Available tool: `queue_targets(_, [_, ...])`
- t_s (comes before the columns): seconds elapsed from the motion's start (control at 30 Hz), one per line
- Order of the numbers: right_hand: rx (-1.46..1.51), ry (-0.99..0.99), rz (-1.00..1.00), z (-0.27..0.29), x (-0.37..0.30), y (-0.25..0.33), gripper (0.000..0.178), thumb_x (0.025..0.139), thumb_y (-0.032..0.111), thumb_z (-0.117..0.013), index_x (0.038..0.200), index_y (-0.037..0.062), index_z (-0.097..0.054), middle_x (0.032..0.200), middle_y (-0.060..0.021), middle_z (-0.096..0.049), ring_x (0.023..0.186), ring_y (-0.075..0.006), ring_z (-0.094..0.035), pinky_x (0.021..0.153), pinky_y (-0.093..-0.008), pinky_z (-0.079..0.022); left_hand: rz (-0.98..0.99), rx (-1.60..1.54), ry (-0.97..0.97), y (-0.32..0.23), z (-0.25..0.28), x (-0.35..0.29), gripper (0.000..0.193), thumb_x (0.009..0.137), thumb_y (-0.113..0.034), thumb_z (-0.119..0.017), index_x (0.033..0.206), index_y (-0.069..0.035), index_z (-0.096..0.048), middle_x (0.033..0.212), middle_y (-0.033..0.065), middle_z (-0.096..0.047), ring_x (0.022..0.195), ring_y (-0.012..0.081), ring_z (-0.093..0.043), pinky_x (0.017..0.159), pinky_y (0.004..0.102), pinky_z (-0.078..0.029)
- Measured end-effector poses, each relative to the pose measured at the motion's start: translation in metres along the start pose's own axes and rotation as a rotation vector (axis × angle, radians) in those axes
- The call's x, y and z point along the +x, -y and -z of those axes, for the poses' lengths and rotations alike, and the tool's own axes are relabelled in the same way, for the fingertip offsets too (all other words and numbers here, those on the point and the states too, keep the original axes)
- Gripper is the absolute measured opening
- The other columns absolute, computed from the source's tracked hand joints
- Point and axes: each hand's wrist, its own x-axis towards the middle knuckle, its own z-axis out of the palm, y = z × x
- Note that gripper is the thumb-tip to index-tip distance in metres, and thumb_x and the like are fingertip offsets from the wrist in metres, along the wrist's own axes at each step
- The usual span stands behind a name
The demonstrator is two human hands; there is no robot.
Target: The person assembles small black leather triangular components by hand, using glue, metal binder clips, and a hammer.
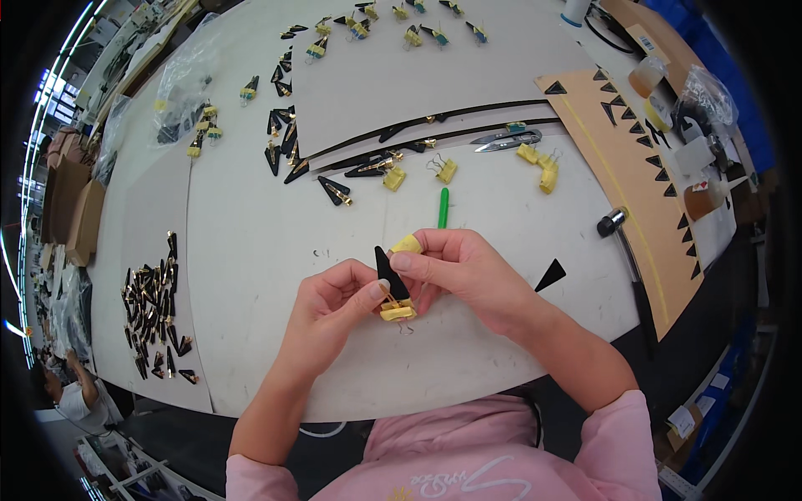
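Observation:
In front of me, both hands hold a narrow black triangular piece point(389, 275), its tip pointing up and away. A yellow binder clip point(398, 311) with wire handles grips its near end. My left hand point(338, 305) is closed, thumb and fingers pinching the piece just above this clip. My right hand point(459, 271) is closed too, pinching the piece's right edge near the tip. Something yellow point(407, 244) shows at the right index fingertip; I cannot tell whether it is a clip or a finger cover. Another black triangle point(551, 274) lies flat to the right.
A green stick point(444, 207) and yellow binder clips point(445, 170) lie beyond my hands, near scissors-like metal snips point(508, 140). Left is a pile of black and gold pieces point(152, 309). A hammer point(614, 221) rests against a brown board point(626, 192) bearing black triangles.

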Motion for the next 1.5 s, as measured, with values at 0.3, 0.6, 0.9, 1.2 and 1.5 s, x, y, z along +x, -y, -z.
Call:
queue_targets(0.3, [0.022, -0.039, 0.054, -0.003, 0.001, -0.007, 0.017, 0.092, 0.020, -0.065, 0.093, 0.0034, -0.064, 0.080, 0.0005, -0.062, 0.070, -0.0044, -0.057, 0.063, -0.0197, -0.048, -0.077, 0.131, 0.027, -0.002, -0.005, 0.000, 0.011, 0.094, -0.010, -0.061, 0.094, 0.001, -0.062, 0.085, 0.0021, -0.065, 0.081, 0.0057, -0.058, 0.077, 0.0213, -0.046])
queue_targets(0.6, [-0.166, -0.041, 0.141, 0.002, -0.007, -0.014, 0.021, 0.091, 0.018, -0.066, 0.092, -0.0011, -0.060, 0.080, -0.0027, -0.065, 0.071, -0.0044, -0.059, 0.063, -0.0197, -0.049, -0.067, 0.020, -0.042, 0.002, -0.002, -0.001, 0.011, 0.095, -0.009, -0.060, 0.095, 0.002, -0.061, 0.087, 0.0021, -0.065, 0.081, 0.0044, -0.057, 0.073, 0.0205, -0.046])
queue_targets(0.9, [-0.076, -0.051, 0.077, -0.005, 0.002, -0.012, 0.019, 0.092, 0.016, -0.064, 0.092, -0.0021, -0.060, 0.083, -0.0043, -0.066, 0.072, -0.0059, -0.061, 0.067, -0.0209, -0.051, -0.011, -0.013, -0.116, 0.002, 0.000, 0.002, 0.013, 0.095, -0.013, -0.061, 0.095, 0.001, -0.062, 0.087, 0.0030, -0.066, 0.080, 0.0061, -0.059, 0.074, 0.0216, -0.047])
queue_targets(1.2, [-0.230, -0.042, 0.179, -0.002, -0.008, -0.012, 0.019, 0.092, 0.016, -0.063, 0.096, -0.0022, -0.062, 0.085, -0.0036, -0.067, 0.074, -0.0054, -0.058, 0.067, -0.0221, -0.047, -0.039, -0.025, -0.178, -0.005, -0.005, 0.001, 0.012, 0.094, -0.015, -0.062, 0.090, -0.003, -0.061, 0.083, 0.0009, -0.065, 0.079, 0.0063, -0.058, 0.076, 0.0220, -0.045])
queue_targets(1.5, [-0.225, -0.067, 0.183, -0.002, -0.006, -0.010, 0.016, 0.089, 0.012, -0.065, 0.092, -0.0029, -0.062, 0.080, -0.0037, -0.066, 0.071, -0.0043, -0.059, 0.065, -0.0198, -0.046, -0.092, 0.052, -0.180, -0.002, -0.007, 0.000, 0.014, 0.093, -0.014, -0.064, 0.090, 0.000, -0.064, 0.083, 0.0018, -0.065, 0.077, 0.0072, -0.059, 0.075, 0.0241, -0.047])
